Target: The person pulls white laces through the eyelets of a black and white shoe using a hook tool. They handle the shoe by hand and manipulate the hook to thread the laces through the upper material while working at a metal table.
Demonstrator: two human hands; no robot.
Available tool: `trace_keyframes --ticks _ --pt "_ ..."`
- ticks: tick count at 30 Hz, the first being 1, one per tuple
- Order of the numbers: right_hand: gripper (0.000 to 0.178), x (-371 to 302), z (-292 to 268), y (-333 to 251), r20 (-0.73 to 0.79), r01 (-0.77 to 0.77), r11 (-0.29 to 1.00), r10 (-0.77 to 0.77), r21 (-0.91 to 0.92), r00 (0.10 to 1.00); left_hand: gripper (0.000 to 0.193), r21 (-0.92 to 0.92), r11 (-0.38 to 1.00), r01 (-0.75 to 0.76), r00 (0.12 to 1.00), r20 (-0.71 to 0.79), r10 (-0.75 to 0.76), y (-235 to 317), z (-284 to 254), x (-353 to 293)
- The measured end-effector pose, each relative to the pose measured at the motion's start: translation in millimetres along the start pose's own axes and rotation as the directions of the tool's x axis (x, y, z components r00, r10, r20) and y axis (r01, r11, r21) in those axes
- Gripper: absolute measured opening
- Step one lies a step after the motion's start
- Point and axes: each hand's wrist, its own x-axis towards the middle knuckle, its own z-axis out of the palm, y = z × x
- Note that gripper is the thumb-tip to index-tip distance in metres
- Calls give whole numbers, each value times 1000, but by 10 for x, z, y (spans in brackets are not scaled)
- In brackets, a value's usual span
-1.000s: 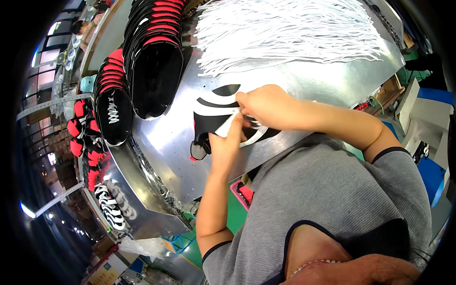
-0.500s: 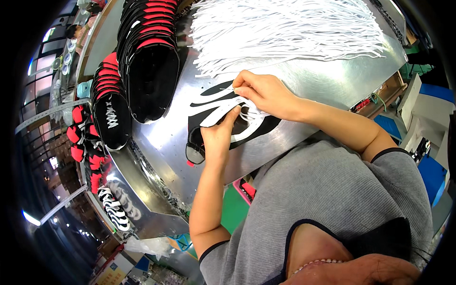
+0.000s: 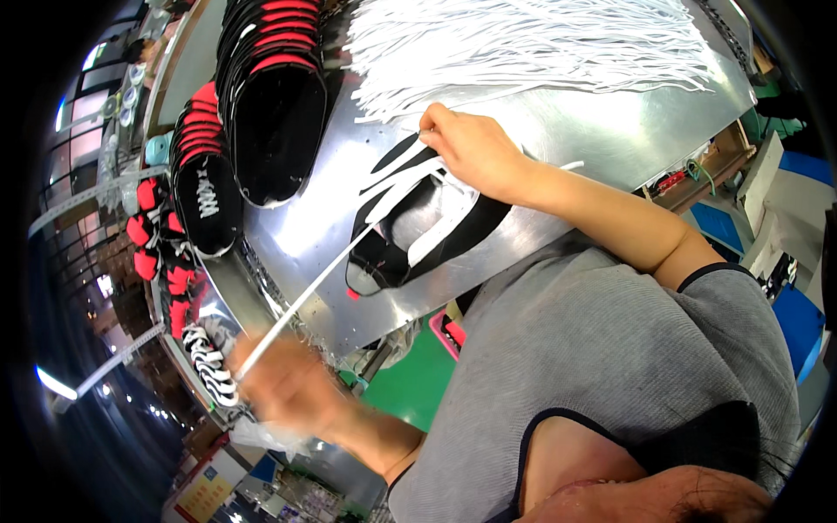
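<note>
A black shoe upper point(image 3: 484, 218) with white stripes lies on the metal table in front of me, its opening facing up. From its eyelets a white shoelace point(image 3: 308, 295) stretches taut down to the left. My left hand point(image 3: 292, 383), smeared by motion, is closed on the far end of that lace, beyond the table's left edge. With bent fingers, my right hand point(image 3: 475, 150) pinches the upper's far side by a white stripe. What lies under those fingertips is hidden. Another white lace end sticks out past my right wrist.
Many white laces point(image 3: 532, 48) are spread across the far side of the metal table point(image 3: 558, 122). Stacked black-and-red uppers point(image 3: 277, 131) and a lower stack point(image 3: 205, 205) stand at left. Red-and-black pieces point(image 3: 144, 231) and black-and-white striped uppers point(image 3: 209, 370) lie farther left.
My left hand has left the upper and swung down and left, drawing the lace out straight. My right hand has shifted slightly up and left, and the upper has turned a little.
</note>
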Motion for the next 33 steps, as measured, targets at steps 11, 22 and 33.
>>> trace_keyframes --ticks 11,22,33 --pt "16 -401 -373 -227 77 49 925 -84 376 993 19 954 125 -273 962 269 45 -1579 140 -20" --pt "12 -711 -492 -202 349 -39 984 -25 176 937 18 961 176 -215 977 209 51 -1580 143 68" --pt "12 -668 -429 -209 366 -55 989 2 134 931 17 932 359 -55 986 106 -126 -1546 82 71"
